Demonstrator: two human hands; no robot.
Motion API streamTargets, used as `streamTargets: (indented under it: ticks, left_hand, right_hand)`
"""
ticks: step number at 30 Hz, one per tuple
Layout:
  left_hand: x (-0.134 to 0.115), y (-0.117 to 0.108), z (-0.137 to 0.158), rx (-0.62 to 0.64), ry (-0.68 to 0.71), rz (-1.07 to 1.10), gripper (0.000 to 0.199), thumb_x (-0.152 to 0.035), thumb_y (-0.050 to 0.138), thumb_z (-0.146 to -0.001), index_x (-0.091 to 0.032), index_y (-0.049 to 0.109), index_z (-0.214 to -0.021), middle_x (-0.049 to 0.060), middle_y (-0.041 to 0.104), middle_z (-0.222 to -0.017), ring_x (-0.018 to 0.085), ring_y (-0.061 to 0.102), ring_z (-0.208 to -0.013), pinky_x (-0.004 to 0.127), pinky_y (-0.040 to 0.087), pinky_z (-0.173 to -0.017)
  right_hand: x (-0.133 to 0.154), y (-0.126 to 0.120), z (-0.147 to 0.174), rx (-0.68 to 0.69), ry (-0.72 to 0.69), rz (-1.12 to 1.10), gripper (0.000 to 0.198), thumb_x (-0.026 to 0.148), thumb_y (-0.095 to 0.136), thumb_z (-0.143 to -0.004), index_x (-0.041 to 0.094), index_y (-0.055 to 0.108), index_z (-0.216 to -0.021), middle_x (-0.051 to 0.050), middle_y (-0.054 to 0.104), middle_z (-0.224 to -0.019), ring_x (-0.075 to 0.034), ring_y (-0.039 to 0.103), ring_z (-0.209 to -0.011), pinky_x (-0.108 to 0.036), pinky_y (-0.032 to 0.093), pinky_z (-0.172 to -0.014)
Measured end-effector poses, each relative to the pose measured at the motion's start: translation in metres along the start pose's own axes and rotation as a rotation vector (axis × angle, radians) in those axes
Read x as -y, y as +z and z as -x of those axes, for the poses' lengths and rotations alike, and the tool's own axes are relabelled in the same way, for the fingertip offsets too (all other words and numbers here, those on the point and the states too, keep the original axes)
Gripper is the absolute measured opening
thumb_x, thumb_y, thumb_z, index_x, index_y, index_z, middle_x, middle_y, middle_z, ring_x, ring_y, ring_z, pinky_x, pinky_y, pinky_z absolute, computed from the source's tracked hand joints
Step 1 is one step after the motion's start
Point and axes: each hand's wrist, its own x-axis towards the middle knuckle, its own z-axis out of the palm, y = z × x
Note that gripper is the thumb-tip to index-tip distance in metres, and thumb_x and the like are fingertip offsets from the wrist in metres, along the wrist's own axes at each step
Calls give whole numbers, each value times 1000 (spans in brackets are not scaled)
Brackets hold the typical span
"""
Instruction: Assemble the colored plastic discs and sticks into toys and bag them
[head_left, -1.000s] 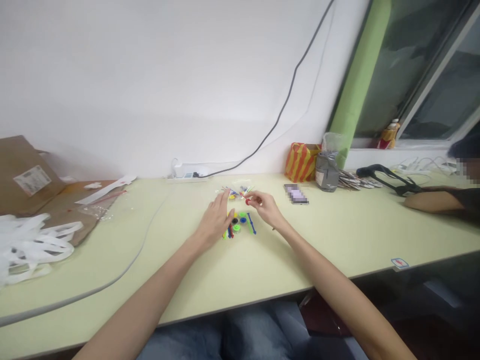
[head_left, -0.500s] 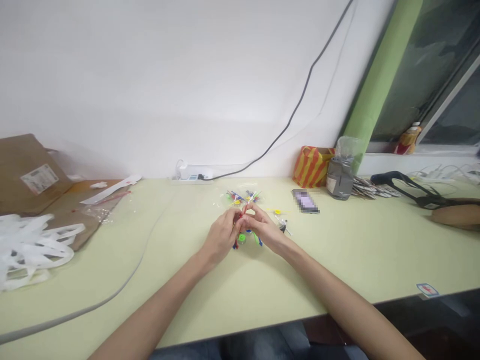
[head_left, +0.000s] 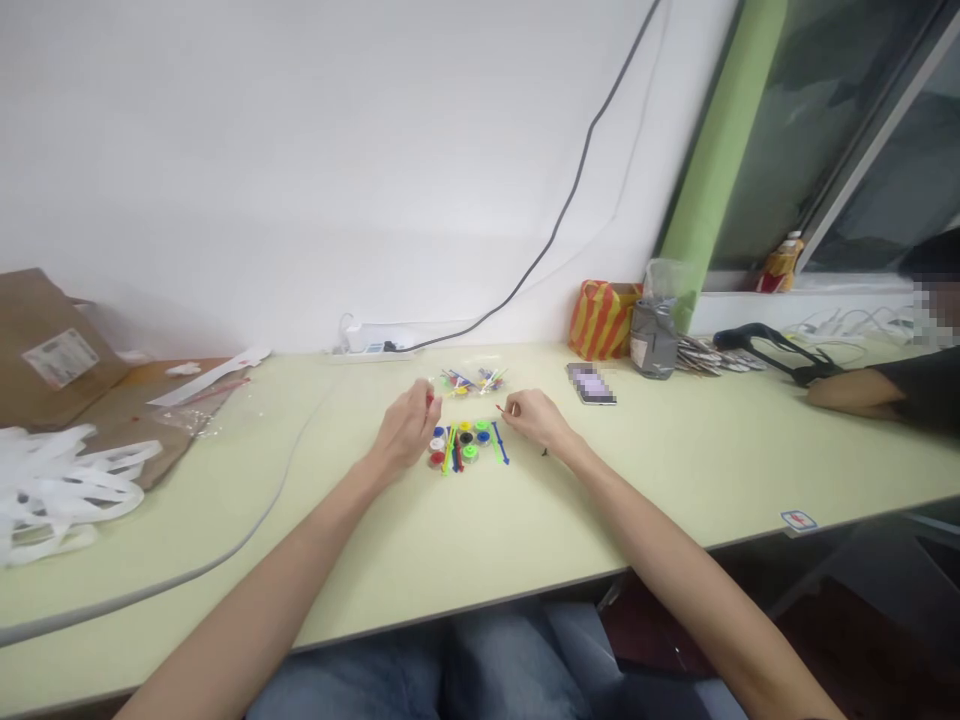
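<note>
My left hand [head_left: 405, 425] is closed at the left of a group of small plastic parts, with a bit of a red piece [head_left: 430, 397] showing at its fingertips. The rest of that piece is hidden. On the right, my right hand [head_left: 536, 417] pinches a thin red arrow [head_left: 500, 408] whose tip points left. Between the hands lie several round coloured discs, among them a green disc [head_left: 470, 454], a red disc [head_left: 436, 460] and a black disc [head_left: 466, 438]. Yellow, red and blue arrows lie among them, and a blue arrow [head_left: 501, 445] lies at their right.
Behind the parts is a clear bag of more coloured arrows [head_left: 472, 381]. A phone [head_left: 591, 383], a striped bag [head_left: 598, 318] and a grey pouch [head_left: 654, 340] stand farther right. A cable [head_left: 247, 548] crosses the table's left. Another person's arm [head_left: 855, 390] rests at far right.
My hands, together over the parts before, have moved apart left and right, uncovering the discs and arrows. The view has shifted, and another person now shows at the right edge.
</note>
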Motion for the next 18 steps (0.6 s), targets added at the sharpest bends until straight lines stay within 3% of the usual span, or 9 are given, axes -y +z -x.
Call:
streamTargets:
  ticks: [6, 11, 18]
  left_hand:
    - [-3, 3, 3, 29, -18, 21, 22, -39, 29, -100, -22, 42, -96, 1, 53, -75, 20, 54, -69, 32, 40, -67]
    - [0, 2, 5, 47, -35, 17, 22, -39, 30, -100, -22, 42, -96, 1, 55, -76, 20, 56, -69, 32, 40, -66]
    - [11, 1, 2, 46, -30, -34, 22, -39, 31, -100, -22, 43, -94, 2, 57, -78, 21, 57, -70, 33, 41, -66]
  right_hand:
    - [2, 0, 3, 61, 1, 210, 24, 36, 59, -90, 17, 72, -82, -13, 71, -85, -21, 63, -75, -27, 36, -62]
    - [1, -15, 8, 268, -112, 142, 9, 19, 63, -85, 19, 72, -85, -8, 72, -88, -17, 62, -74, -24, 34, -60]
    - [11, -19, 15, 321, -102, 110, 12, 9, 62, -81, 18, 66, -75, -3, 66, -75, -13, 53, -63, -24, 29, -56]
